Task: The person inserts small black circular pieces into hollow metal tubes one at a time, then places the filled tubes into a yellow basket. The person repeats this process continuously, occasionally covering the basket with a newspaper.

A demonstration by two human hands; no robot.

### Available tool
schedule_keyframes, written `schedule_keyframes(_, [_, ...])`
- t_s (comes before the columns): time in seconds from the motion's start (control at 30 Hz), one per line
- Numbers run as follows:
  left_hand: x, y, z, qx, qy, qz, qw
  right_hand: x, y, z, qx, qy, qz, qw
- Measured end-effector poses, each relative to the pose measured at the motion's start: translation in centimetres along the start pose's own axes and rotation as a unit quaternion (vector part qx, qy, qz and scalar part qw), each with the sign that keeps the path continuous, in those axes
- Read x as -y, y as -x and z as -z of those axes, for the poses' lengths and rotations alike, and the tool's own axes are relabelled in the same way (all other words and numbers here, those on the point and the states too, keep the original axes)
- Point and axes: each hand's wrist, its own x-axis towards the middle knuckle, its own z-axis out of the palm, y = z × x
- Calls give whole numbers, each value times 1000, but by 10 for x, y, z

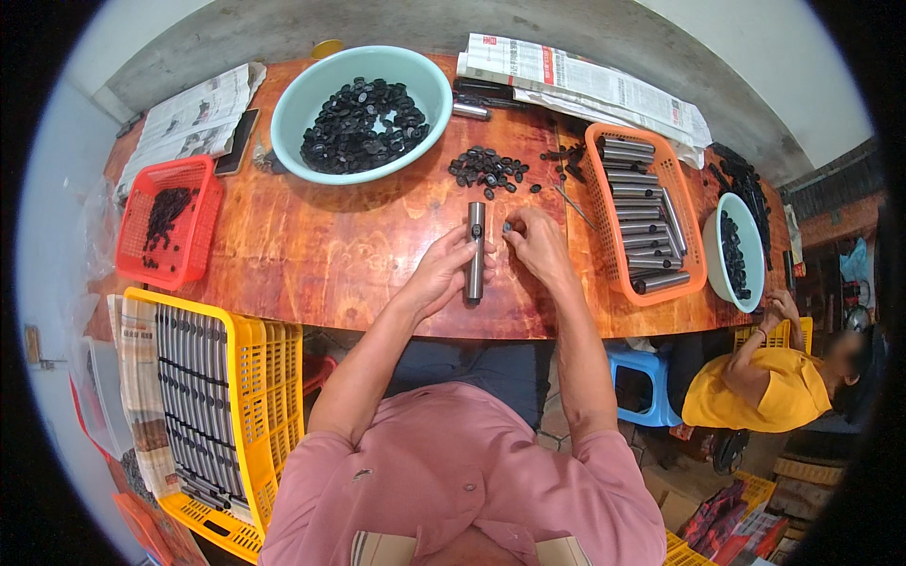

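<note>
My left hand (446, 267) grips a grey metal tube (476, 279) with a dark lower end, held lengthwise away from me above the wooden table. A black oval piece (477, 230) sits on the tube's upper part. Just to the right, my right hand (539, 244) pinches a small dark oval piece (507, 227) between thumb and finger, apart from the tube. Beyond both hands lies a loose pile of black oval pieces (487, 168). A large pale-green basin (283, 152) at the back left holds many more of them.
An orange basket (697, 265) of similar tubes stands right, beside a thin pointed tool (575, 206). Farther right are a small basin (756, 247) and a person in yellow (761, 389). A red basket (204, 240) sits left; a yellow crate (244, 368) of tubes is below it. Newspapers (580, 81) lie behind.
</note>
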Motion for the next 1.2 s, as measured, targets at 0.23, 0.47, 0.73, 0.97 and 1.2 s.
schedule_keyframes(0.23, [4,-2,4,4,22,5,1000,7,7,-2,-14,-6,15,1000])
schedule_keyframes(0.47, [4,-2,4,14,2,-4,1000,4,15,-6,-70,-38,35,996])
schedule_keyframes(0.73, [5,-3,5,48,-9,-25,998,50,25,6,-56,-81,106,989])
schedule_keyframes(0.97, [6,-1,5,41,15,-22,999,49,26,-3,-92,-19,153,984])
schedule_keyframes(1.2, [6,0,1,23,2,-26,999,48,30,-5,-122,20,187,974])
